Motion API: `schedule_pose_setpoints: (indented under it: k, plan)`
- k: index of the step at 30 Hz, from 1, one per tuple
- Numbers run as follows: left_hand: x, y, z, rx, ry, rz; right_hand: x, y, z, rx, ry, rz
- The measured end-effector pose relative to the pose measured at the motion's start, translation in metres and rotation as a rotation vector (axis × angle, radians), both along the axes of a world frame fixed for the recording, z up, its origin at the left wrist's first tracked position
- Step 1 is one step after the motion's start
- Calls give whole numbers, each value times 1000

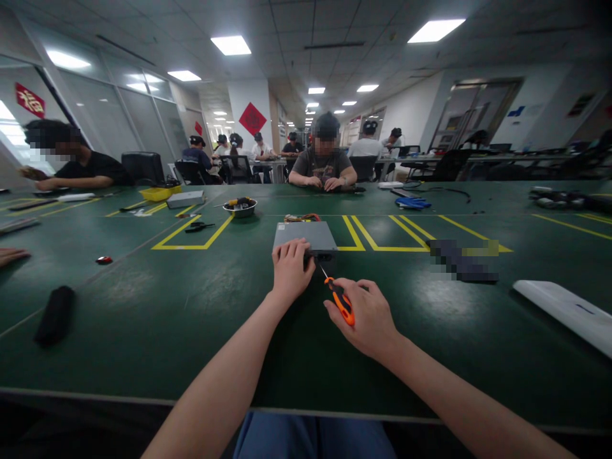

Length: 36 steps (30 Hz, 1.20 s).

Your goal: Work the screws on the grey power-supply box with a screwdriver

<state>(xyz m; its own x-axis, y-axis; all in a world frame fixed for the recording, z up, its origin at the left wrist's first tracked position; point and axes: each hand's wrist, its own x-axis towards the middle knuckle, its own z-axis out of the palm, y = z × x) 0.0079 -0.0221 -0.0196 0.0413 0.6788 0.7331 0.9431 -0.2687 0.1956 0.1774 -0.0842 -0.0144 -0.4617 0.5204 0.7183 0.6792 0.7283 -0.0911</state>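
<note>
A grey metal computer power supply (310,234) lies on the green table in front of me, with a dark socket on its near face and coloured cables (302,218) behind it. My left hand (291,264) grips its near left corner, fingers over the top; the thumb side is partly hidden. In my right hand (366,312) is an orange and black screwdriver (340,299), held by the handle. Its thin shaft points up and left at the near face of the power supply. Whether the tip touches a screw I cannot tell.
A metal bowl (240,207) with tools and a small black tool (198,227) lie beyond on the left. Nearer left are a red item (104,260) and a black case (55,315). Blue gloves (412,203) and a white device (567,312) lie right. A co-worker (325,162) sits opposite.
</note>
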Motion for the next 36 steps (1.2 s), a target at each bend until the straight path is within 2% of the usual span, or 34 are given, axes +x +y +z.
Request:
schedule_pose_setpoints:
  k: [5, 10, 14, 17, 20, 29, 36]
  plan:
    - [0, -1, 1, -11, -7, -2, 0, 1, -2, 45, -49, 64]
    - [1, 0, 0, -5, -6, 3, 1, 0, 3, 5, -101, 42]
    - [1, 1, -1, 3, -5, 4, 1, 1, 2, -40, -22, 10]
    - [0, 0, 0, 4, -1, -1, 1, 3, -1, -9, 36, 30]
    - [0, 0, 0, -5, -5, 1, 1, 3, -2, 43, -4, 85]
    - [1, -2, 2, -9, -16, -2, 0, 0, 1, 62, -188, 65]
    - [1, 0, 1, -5, -10, 1, 1, 0, 3, -22, -53, 10]
